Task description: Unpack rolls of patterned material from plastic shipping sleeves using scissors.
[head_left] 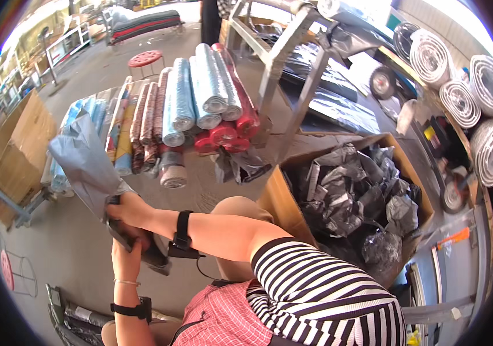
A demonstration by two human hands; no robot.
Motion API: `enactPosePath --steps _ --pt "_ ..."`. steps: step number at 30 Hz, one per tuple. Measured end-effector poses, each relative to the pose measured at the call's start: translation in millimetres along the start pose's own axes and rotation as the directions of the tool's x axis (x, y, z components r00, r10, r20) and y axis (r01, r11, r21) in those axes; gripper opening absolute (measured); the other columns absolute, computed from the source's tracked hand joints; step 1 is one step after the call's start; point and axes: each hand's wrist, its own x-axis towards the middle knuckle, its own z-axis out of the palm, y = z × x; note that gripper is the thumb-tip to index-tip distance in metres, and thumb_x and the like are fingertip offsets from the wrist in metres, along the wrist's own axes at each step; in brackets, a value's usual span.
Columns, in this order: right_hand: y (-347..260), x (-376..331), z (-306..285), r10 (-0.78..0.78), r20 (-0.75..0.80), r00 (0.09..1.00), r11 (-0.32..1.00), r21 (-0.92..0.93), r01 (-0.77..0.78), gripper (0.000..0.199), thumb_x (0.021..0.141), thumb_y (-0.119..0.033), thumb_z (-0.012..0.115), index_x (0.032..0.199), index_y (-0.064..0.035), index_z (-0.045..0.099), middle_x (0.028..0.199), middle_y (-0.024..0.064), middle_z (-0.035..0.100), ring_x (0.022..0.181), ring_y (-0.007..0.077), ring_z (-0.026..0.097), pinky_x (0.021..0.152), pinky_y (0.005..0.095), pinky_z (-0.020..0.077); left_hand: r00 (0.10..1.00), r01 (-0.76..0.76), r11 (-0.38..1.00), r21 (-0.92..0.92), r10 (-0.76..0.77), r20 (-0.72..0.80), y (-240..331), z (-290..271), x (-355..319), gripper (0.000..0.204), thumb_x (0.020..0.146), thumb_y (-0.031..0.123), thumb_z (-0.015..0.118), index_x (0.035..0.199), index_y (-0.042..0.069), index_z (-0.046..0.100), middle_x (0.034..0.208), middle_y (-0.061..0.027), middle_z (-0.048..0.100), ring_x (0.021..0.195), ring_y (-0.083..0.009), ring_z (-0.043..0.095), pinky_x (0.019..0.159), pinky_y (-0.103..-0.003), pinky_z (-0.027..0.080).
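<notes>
A long grey plastic bag stretches up and to the left from my hands, its upper end loose over the rolls. My right hand is closed around its gathered lower part. Just beneath, my left hand grips the same gathered plastic, its fingers partly hidden. A darker end of the plastic hangs below my right wrist. Whether anything lies inside the bag I cannot tell.
Several plastic-wrapped rolls lie stacked ahead. A cardboard box full of crumpled dark plastic stands to the right, beside a metal frame. White rolls rest on a rack. Red stools and a tilted cardboard sheet are leftward.
</notes>
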Motion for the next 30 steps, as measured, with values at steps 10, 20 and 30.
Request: enactPosePath --steps 10,20,30 --pt "-20 21 -41 -0.065 -0.354 0.933 0.868 0.441 0.228 0.018 0.088 -0.015 0.059 0.081 0.0014 0.064 0.066 0.0040 0.059 0.056 0.0126 0.053 0.049 0.0299 0.0402 0.895 0.440 0.892 -0.103 -0.428 0.125 -34 8 -4 0.055 0.091 0.037 0.064 0.133 0.004 0.050 0.119 -0.0144 0.064 0.104 -0.0310 0.064 0.085 -0.038 0.052" --pt "-45 10 -69 -0.147 -0.341 0.928 0.653 0.671 0.350 0.029 0.092 -0.010 0.053 0.114 0.0079 0.058 0.100 0.0111 0.065 0.085 0.0187 0.064 0.073 0.0316 0.0509 0.842 0.526 0.497 -0.690 -0.421 0.339 -53 9 -11 0.027 0.090 0.016 0.063 0.110 -0.002 0.059 0.094 -0.0092 0.065 0.083 -0.0181 0.066 0.070 -0.029 0.055" --pt "-2 13 -32 -0.562 -0.104 0.821 0.614 -0.717 0.330 0.046 0.085 -0.015 0.059 0.127 0.0020 0.052 0.110 0.0258 0.063 0.106 0.0456 0.058 0.089 0.0537 0.0476 0.923 0.242 0.630 -0.738 -0.385 -0.026 -50 11 5 0.036 0.077 -0.007 0.051 0.109 -0.001 0.066 0.095 -0.0022 0.065 0.077 -0.0100 0.057 0.067 -0.023 0.043"
